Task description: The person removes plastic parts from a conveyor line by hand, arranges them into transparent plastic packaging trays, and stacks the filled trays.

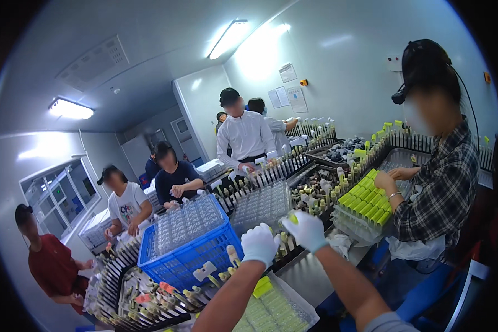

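Both my hands wear white gloves and are raised over the long work table. My left hand [258, 244] is curled in a loose fist just right of a blue plastic crate [178, 260]; whether it holds anything I cannot tell. My right hand [306, 229] pinches a small yellow-green cap [293, 218] between its fingertips. Below my forearms lies a clear bag of yellow-green tubes [271, 310]. Clear tubes [185, 224] stand packed in the blue crate.
A black slotted rack [260, 180] runs along the table, holding capped tubes. To the right, a person in a plaid shirt [437, 188] handles a tray of yellow-green capped tubes [365, 202]. Several other people work along the far and left sides.
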A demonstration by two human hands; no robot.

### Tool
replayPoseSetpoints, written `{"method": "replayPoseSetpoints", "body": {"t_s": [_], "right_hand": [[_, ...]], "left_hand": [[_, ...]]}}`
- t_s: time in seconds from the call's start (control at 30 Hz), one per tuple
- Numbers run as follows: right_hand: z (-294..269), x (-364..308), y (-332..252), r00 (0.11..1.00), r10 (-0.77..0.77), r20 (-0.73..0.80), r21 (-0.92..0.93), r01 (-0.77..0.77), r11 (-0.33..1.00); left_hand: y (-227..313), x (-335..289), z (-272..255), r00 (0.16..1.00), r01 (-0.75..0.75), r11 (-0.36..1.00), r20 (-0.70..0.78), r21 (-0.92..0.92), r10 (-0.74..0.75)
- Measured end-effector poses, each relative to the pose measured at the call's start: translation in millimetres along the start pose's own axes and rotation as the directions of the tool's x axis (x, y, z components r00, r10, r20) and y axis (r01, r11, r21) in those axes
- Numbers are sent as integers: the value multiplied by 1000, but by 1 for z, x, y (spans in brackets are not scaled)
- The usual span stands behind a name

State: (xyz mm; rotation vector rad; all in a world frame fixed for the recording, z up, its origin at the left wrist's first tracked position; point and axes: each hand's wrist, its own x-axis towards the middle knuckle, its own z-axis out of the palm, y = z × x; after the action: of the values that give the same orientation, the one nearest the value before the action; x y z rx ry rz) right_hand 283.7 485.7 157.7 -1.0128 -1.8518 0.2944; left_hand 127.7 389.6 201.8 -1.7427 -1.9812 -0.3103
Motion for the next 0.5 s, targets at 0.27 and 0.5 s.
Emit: {"method": "replayPoseSetpoints", "body": {"t_s": [0.27, 0.5], "right_hand": [[8, -179, 73, 739, 382, 556, 488, -661, 569], [38, -149, -2, 906, 18, 422, 349, -180, 920]], "left_hand": [[-65, 14, 1, 951, 43, 997, 307, -64, -21], [-147, -51, -69, 920, 391, 881, 156, -268, -361]]}}
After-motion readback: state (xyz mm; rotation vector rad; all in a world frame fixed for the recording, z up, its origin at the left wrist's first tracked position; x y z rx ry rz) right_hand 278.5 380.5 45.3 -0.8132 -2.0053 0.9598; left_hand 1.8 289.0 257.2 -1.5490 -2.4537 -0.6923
